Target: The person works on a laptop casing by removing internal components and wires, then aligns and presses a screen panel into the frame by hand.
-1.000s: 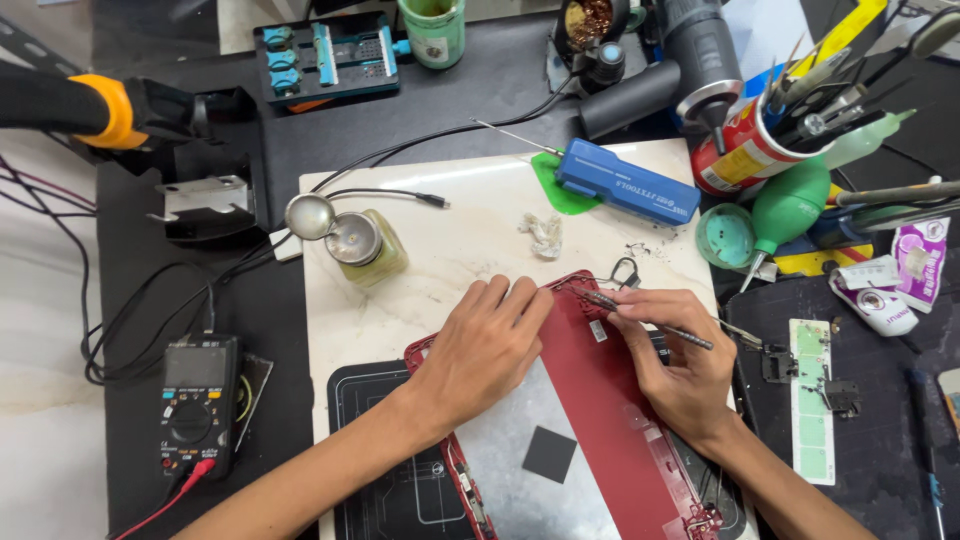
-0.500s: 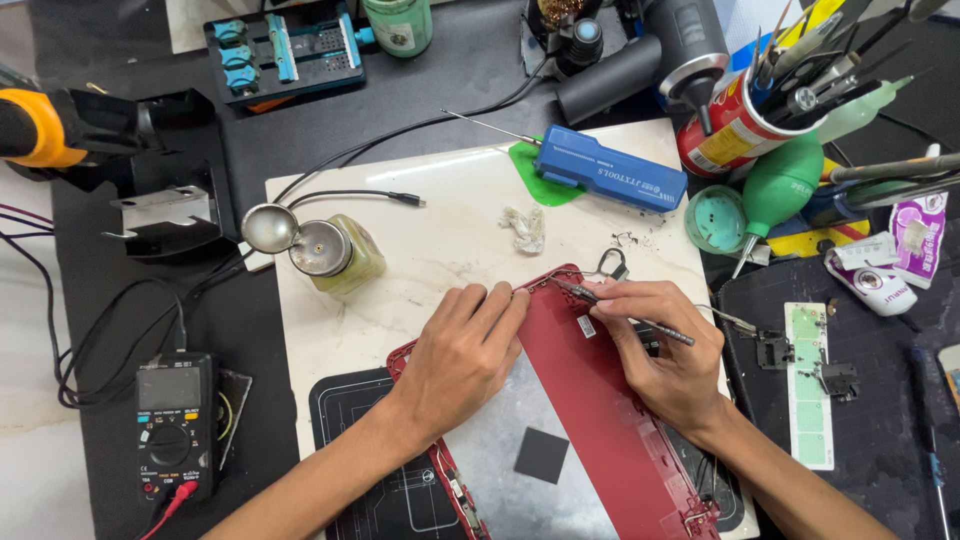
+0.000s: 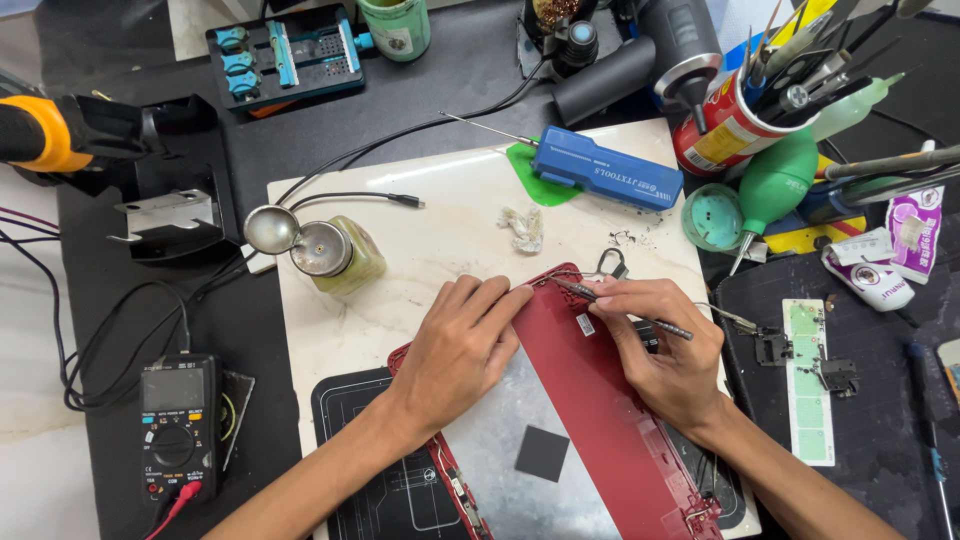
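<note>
The left hand [image 3: 460, 345] lies flat, fingers together and nearly closed, pressing down on the upper corner of a red laptop lid [image 3: 590, 420] that rests at an angle on a pale stone slab [image 3: 430, 210] on the bench [image 3: 450, 80]. It grips nothing; it only pins the lid. The right hand [image 3: 665, 350] is curled around thin metal tweezers [image 3: 625, 308], thumb and forefinger pinching them near the middle, with the tips aimed at the lid's top edge just beside the left fingertips. The lid's inner face shows a silvery foil panel [image 3: 520, 420] with a small dark square pad [image 3: 542, 452] on it.

Doing this step well seems to call for steady downward pressure from the left hand so the lid cannot pivot, and a low, shallow angle for the tweezers so the tips slide along the edge rather than dig into the plastic. Whatever small part the tips are meeting is too small to make out.

Near the work lie a crumpled scrap of tissue [image 3: 523, 228], a glass solvent bottle [image 3: 340, 255] with a metal cap, a blue screwdriver case [image 3: 607, 182] on a green pick, a green rubber blower [image 3: 770, 190], a can of tools [image 3: 735, 125], and a multimeter [image 3: 172, 425] at lower left.
</note>
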